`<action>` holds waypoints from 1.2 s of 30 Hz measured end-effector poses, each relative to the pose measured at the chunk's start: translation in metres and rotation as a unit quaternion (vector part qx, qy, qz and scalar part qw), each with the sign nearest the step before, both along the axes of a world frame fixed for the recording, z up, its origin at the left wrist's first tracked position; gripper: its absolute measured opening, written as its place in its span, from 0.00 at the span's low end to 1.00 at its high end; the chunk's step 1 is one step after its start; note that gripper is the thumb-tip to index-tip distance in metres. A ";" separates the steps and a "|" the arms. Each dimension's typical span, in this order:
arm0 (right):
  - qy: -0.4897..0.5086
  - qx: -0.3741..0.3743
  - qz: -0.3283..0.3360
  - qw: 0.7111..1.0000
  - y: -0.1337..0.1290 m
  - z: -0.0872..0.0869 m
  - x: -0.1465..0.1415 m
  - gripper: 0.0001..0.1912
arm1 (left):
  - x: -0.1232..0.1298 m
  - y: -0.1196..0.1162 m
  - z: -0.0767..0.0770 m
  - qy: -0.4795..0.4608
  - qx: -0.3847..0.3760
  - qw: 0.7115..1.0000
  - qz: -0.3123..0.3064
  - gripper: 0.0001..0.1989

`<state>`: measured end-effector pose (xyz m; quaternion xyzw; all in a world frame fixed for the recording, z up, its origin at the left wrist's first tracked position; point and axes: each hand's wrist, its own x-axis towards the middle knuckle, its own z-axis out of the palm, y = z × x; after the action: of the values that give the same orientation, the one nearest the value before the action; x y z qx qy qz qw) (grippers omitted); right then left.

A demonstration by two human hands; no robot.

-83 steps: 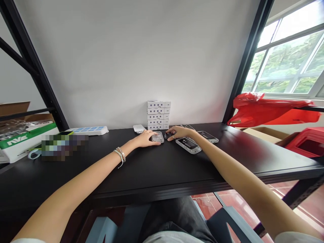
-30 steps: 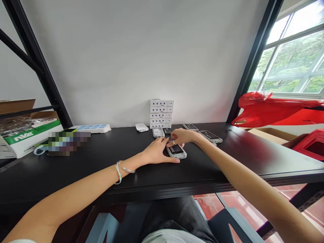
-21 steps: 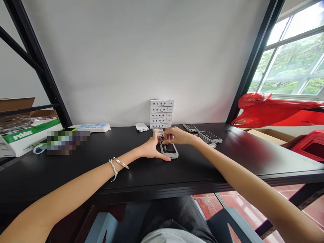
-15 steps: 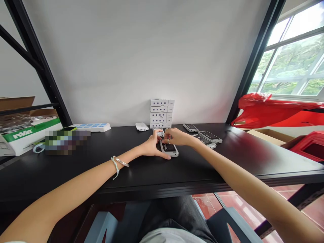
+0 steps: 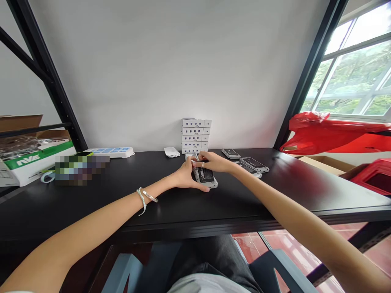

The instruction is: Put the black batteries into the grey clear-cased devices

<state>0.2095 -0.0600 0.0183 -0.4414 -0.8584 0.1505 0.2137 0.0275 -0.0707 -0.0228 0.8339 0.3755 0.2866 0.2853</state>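
On the black table lies a white, phone-sized device [image 5: 206, 176] with a black battery marked 3000 showing on its upper face. My left hand [image 5: 185, 176] grips it from the left, thumb along the near end and fingers at the far end. Over the device's far end is my right hand [image 5: 210, 162], its fingertips pinched close to the left fingers. Whatever those fingertips hold, if anything, is hidden. Just beyond both hands a similar device [image 5: 191, 156] is partly visible. Several more battery-faced devices [image 5: 254, 165] lie to the right of my right hand.
A stack of white boxes [image 5: 195, 136] stands against the wall. Left of it lie thin white covers [image 5: 171, 152] and a white power strip [image 5: 114, 152]. An open green-and-white carton [image 5: 39, 156] is at far left, a red plastic bag [image 5: 324, 132] at right.
My right hand has shifted slightly at the device's far end, leaving more of the battery label showing. The left hand keeps its grip, and the device sits slightly farther right in view.
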 end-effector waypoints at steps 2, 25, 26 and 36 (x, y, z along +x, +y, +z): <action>0.019 -0.066 0.057 0.996 -0.002 0.010 0.009 0.21 | 0.000 0.001 -0.001 -0.005 -0.005 1.000 0.002 0.52; 0.309 -0.159 -0.207 0.914 0.072 -0.036 0.026 0.16 | -0.007 0.004 -0.006 0.015 -0.027 0.999 -0.008 0.55; 0.287 -0.159 -0.194 0.925 0.072 -0.037 0.027 0.21 | -0.007 0.004 -0.005 0.014 -0.027 1.000 -0.008 0.55; -0.030 0.002 -0.151 0.988 0.070 -0.032 0.023 0.22 | -0.006 -0.002 0.000 0.038 -0.026 0.999 -0.015 0.55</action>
<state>0.2328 0.0097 -0.0134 -0.5702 -0.7881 0.1011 0.2087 0.0212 -0.0732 -0.0225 0.8422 0.3806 0.2407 0.2964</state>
